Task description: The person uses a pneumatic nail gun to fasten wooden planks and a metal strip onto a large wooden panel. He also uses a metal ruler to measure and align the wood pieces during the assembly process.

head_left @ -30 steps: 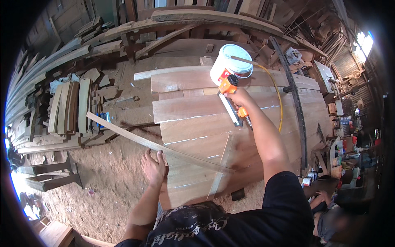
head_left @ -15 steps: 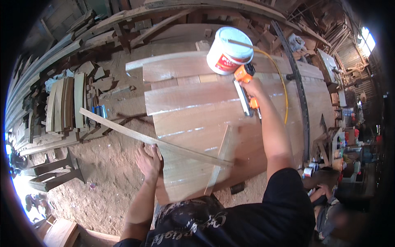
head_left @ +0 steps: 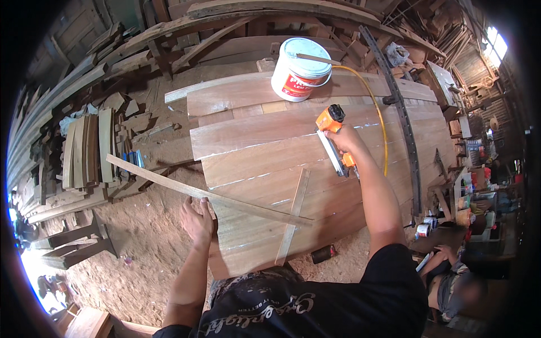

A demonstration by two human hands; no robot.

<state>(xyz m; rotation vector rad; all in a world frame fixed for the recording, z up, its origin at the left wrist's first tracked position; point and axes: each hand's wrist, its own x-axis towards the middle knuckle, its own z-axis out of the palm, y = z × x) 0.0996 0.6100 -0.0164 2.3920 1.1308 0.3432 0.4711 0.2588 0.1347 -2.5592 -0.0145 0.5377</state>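
Observation:
My right hand is wrapped round the handle of an orange and black nail gun, held over the middle of a wide panel of joined wooden boards. A long thin wooden strip lies slanting across the panel's left part and juts past its left edge. My left hand is at that edge, its thumb on the strip and its other fingertips partly hidden at the strip's near side. Under the strip's right end, a shorter wooden strip crosses it.
A white lidded bucket with a stick on top stands on the panel's far side. A yellow hose and a dark metal bar cross the panel. Stacked planks lie left. Another person sits at lower right.
My right hand has drawn the nail gun nearer to me, away from the bucket. My left hand stays at the strip. The whole view has shifted slightly.

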